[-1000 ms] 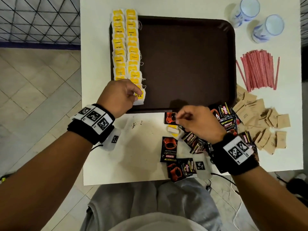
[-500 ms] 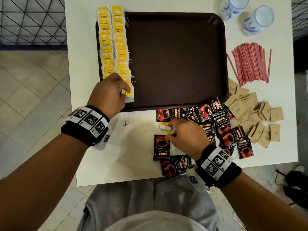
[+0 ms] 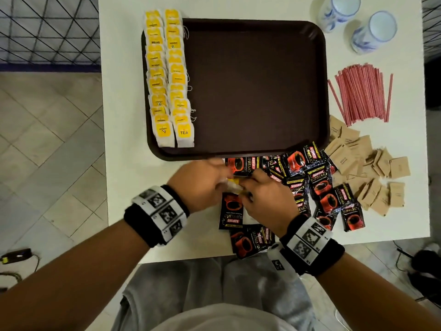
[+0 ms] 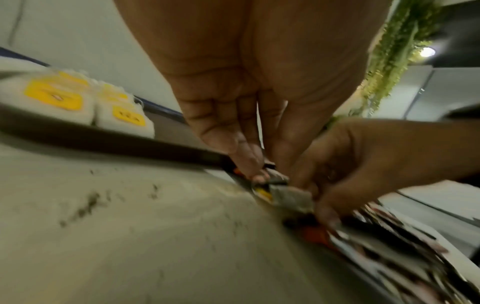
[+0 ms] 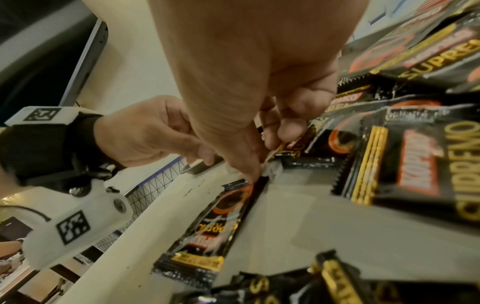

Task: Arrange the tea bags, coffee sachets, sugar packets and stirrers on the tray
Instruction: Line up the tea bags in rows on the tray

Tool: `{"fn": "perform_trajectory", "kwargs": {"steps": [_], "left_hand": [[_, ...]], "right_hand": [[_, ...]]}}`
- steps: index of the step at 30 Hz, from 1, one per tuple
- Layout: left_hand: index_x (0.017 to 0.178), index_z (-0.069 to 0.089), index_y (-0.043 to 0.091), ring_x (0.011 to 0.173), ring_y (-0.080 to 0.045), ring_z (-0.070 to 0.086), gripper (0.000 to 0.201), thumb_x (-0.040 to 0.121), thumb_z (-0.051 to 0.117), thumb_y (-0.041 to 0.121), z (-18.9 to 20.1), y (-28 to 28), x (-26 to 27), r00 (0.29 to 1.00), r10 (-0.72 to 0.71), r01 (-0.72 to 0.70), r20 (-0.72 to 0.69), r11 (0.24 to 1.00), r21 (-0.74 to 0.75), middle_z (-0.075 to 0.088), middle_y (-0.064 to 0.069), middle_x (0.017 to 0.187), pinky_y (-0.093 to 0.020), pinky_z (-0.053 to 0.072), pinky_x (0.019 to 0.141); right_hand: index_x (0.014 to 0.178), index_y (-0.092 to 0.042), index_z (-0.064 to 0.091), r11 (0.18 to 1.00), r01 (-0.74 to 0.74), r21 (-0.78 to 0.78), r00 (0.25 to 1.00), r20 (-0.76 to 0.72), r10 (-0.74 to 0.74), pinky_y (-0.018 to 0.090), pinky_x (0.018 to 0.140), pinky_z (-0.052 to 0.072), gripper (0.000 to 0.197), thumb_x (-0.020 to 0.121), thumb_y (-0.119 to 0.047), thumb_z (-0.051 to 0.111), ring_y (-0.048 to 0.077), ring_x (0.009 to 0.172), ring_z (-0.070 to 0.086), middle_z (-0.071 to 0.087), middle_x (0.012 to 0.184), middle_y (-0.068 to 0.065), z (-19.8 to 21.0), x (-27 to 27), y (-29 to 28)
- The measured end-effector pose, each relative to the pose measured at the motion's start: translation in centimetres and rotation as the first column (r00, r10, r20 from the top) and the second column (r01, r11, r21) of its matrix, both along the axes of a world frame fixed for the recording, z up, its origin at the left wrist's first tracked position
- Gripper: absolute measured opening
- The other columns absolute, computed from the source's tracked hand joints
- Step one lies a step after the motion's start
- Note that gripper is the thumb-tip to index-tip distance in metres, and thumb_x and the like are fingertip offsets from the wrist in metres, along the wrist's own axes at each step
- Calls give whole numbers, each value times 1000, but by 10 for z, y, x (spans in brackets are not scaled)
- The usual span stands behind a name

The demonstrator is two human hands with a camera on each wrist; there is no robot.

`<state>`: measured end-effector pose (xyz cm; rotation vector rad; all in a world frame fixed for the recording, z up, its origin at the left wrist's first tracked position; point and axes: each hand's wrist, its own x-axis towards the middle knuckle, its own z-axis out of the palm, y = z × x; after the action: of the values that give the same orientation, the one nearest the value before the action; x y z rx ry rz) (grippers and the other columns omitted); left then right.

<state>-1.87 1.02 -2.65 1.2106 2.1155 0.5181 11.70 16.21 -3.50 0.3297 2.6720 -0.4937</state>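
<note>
We see both hands meeting over a single tea bag (image 3: 235, 186) on the white desk (image 3: 133, 187), just in front of the near rim of the brown tray (image 3: 257, 91). The left hand (image 3: 202, 185) has its fingers curled down onto the bag's left end, and the right hand (image 3: 267, 194) pinches the bag from the other side with thumb and fingertips; in the left wrist view the grey paper pouch (image 4: 291, 198) sits clamped between the two sets of fingertips, with a bit of yellow tag beside it. Motion blur keeps us from telling exactly which fingers touch it.

On the tray, along its left edge, two neat rows of tea bags (image 3: 167, 77) with yellow tags overlap from the far rim to the near rim. The rest of the tray's floor is bare brown.

In front of the tray's near right corner lies a loose heap of black and red coffee sachets (image 3: 317, 187), spreading under and beside the right hand; one sachet (image 3: 230, 211) lies apart, directly below the held tea bag. To the right of the tray's near corner is a scatter of brown sugar packets (image 3: 372, 175). Beside the tray's right rim rests a bundle of red stirrers (image 3: 362, 94). Past the tray's far right corner stand two blue-and-white cups (image 3: 372, 32).
</note>
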Motion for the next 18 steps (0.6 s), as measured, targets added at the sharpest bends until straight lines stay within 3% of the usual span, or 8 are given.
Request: {"fn": "perform_trajectory", "kwargs": {"steps": [2,5,9,12,14,18], "left_hand": [[113,64,34,92,-22,64,29,86,56,30,-8,1,12,999,-39,38,-2,997,-65,62,7,108,-36,54,72],[119,61,35,94,-22,62,30,89,57,38,-19,1,21,998,-47,43,-30,993,-110,59,6,111,-32,50,71],[103,69,27,78,-27,64,19,88,58,30,-26,-4,25,998,-14,11,-57,998,-61,61,2,96,-33,52,61],[99,69,27,68,-28,64,27,86,47,34,-31,-14,24,996,24,-26,-87,999,-23,63,2,88,-35,53,54],[98,70,28,65,-28,64,32,86,42,36,-30,-21,20,993,69,-69,-94,998,3,64,3,87,-35,53,50],[93,73,27,68,-22,62,25,82,50,31,-21,-32,17,982,150,-145,-118,988,52,62,6,92,-29,50,50]], "right_hand": [[99,-20,71,1000,-28,-2,999,-24,28,23,48,41,21,81,-30,74,19,63,64,57,96,0,-1,0,0],[96,-21,72,999,-39,-12,997,-63,38,27,47,49,18,81,-29,76,19,64,64,58,97,1,-2,2,1],[90,-20,74,998,-44,-42,993,-110,39,25,45,45,11,84,-28,76,18,61,61,57,92,1,-5,6,1],[89,-18,74,998,-53,-44,985,-165,45,22,46,37,9,89,-27,72,19,56,56,55,86,2,-8,9,1],[90,-18,73,998,-47,-52,979,-199,35,23,44,39,12,93,-27,65,20,52,54,55,83,3,-8,10,1],[95,-21,72,997,-25,-72,971,-237,7,32,39,47,26,96,-31,49,24,48,54,57,77,2,-9,13,4]]}}
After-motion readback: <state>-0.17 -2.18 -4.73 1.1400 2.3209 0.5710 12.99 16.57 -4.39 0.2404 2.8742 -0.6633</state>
